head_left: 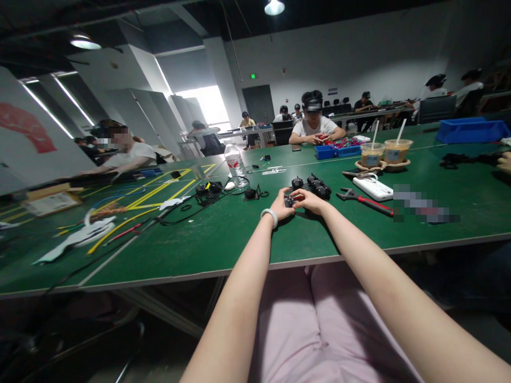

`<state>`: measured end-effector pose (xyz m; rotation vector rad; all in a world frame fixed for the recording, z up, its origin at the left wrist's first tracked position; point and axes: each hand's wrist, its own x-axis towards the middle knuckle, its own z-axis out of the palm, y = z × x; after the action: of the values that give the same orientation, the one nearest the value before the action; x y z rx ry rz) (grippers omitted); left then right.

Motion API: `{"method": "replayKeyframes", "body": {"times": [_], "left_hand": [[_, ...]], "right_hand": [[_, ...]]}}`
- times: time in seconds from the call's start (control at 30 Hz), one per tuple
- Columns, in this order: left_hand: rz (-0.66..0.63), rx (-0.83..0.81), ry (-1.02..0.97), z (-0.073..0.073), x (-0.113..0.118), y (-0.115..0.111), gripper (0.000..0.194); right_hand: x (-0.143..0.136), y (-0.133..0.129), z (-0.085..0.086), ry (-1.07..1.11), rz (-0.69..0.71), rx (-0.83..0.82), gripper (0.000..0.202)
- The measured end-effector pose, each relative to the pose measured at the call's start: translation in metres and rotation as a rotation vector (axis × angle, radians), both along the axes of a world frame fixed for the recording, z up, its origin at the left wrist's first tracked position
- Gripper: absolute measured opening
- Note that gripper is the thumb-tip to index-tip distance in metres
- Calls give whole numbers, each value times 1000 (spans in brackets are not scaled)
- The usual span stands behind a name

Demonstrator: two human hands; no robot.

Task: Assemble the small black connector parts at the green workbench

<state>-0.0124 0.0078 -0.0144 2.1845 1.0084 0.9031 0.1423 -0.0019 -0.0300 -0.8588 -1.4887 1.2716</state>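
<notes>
My left hand (281,205), with a pale bangle on the wrist, is closed on a small black part (288,201) above the green table. From the other side my right hand (310,201) pinches the same part, its fingertips meeting the left ones. The exact kind of the part is too small to make out. Just beyond my hands lie a black device with several rounded sections (318,187) and a small black piece (297,183). To the right of my right hand rests an adjustable wrench (365,202) with red and black handle.
A white power bank (373,188) and two iced drinks (371,156) in a carrier stand right. Ahead left are a water bottle (235,166), black cables and yellow strips (120,230). Blue bins (471,131) sit farther off. A person (318,127) works across the table (191,260).
</notes>
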Motion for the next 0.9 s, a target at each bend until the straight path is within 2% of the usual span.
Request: {"method": "replayKeyframes", "body": {"times": [0.6,0.9], "left_hand": [[26,-27,14,5,-1,-5,81],[38,1,57,4,-1,-4,80]], "right_hand": [[-4,-5,7,-71,-51,7,39],[-5,-4,7,-139,-82,78,30]]}}
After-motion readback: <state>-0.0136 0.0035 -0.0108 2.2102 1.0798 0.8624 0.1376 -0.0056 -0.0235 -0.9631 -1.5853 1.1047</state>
